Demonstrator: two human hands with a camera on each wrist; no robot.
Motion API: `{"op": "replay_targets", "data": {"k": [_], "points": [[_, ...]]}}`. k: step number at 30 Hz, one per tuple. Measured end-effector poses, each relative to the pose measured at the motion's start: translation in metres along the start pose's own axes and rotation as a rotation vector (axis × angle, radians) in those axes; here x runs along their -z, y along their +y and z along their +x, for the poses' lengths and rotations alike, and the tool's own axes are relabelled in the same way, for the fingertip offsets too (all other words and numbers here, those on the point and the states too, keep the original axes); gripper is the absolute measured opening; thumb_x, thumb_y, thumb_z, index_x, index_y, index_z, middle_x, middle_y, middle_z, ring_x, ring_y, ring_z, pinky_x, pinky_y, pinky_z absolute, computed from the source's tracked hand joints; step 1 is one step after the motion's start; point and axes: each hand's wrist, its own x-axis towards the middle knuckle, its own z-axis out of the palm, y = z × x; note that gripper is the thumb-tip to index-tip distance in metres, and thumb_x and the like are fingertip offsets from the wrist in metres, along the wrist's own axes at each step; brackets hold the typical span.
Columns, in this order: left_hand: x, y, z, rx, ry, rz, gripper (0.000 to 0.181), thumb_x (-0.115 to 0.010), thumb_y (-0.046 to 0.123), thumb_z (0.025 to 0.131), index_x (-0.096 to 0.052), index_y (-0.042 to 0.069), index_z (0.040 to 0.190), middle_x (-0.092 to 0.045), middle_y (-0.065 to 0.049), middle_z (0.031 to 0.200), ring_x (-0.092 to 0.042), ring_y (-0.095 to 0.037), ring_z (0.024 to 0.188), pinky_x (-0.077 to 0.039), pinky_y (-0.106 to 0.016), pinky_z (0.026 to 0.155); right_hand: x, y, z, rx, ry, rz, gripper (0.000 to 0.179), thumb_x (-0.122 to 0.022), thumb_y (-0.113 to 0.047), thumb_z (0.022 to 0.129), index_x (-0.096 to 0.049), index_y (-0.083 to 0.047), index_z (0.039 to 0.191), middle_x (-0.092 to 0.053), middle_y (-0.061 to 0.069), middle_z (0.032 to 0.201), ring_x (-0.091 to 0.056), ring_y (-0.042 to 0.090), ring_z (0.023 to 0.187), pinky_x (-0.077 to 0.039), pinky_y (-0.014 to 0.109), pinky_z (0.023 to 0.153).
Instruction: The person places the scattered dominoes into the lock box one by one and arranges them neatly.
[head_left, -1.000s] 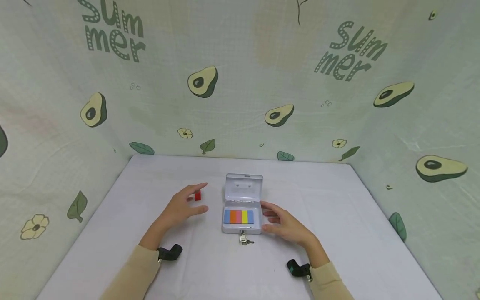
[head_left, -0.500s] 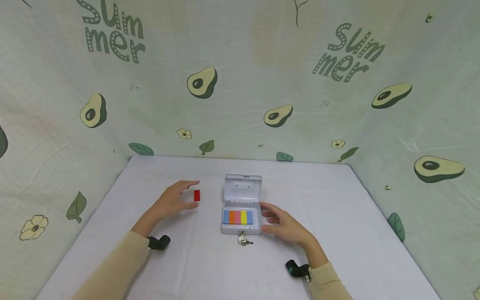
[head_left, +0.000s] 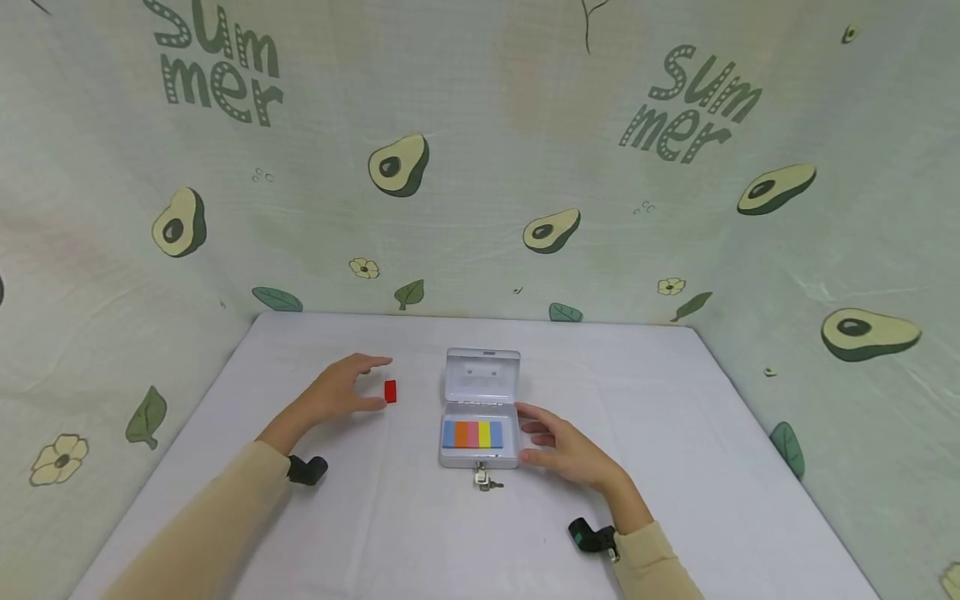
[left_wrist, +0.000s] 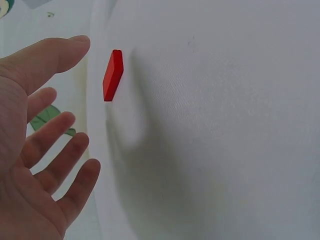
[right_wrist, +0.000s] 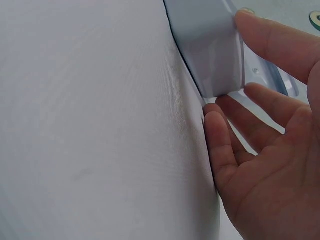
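Observation:
A small red block point(head_left: 390, 391) stands on the white table, left of a pale lidded metal box point(head_left: 448, 457). My left hand point(head_left: 335, 392) is beside the block, thumb and fingers spread apart and holding nothing. In the left wrist view the red block point(left_wrist: 113, 76) is just past the thumb tip, with a gap between. The box's lid point(head_left: 482, 375) is raised, and a row of coloured blocks point(head_left: 472, 434) lies inside. At the box's right side rests my right hand point(head_left: 567, 450). The right wrist view shows its thumb and fingertips at the box's corner point(right_wrist: 220, 65), fingers relaxed.
A small padlock with keys point(head_left: 483, 477) hangs at the front of the box. Patterned cloth walls point(head_left: 465, 183) enclose the table point(head_left: 600, 367) at the back and both sides.
My left hand has drawn back to the left, off the red block, which stands where it was. The right hand stays at the box. The head view has shifted slightly.

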Motion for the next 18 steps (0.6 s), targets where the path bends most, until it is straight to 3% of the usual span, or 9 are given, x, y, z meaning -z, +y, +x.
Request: {"op": "replay_targets", "data": {"k": [18], "points": [[-0.0040, 0.0039, 0.0105, 0.020, -0.076, 0.134, 0.068, -0.088, 0.027, 0.088, -0.062, 0.013, 0.148, -0.065, -0.015, 0.139, -0.060, -0.037, 0.128, -0.050, -0.061, 0.110, -0.0001, -0.0005, 0.0003, -0.009, 0.005, -0.022, 0.078, -0.077, -0.023, 0.099, -0.037, -0.008, 0.164, -0.048, 0.018, 0.160, -0.052, 0.039, 0.141, -0.041, 0.058, 0.121]]}}
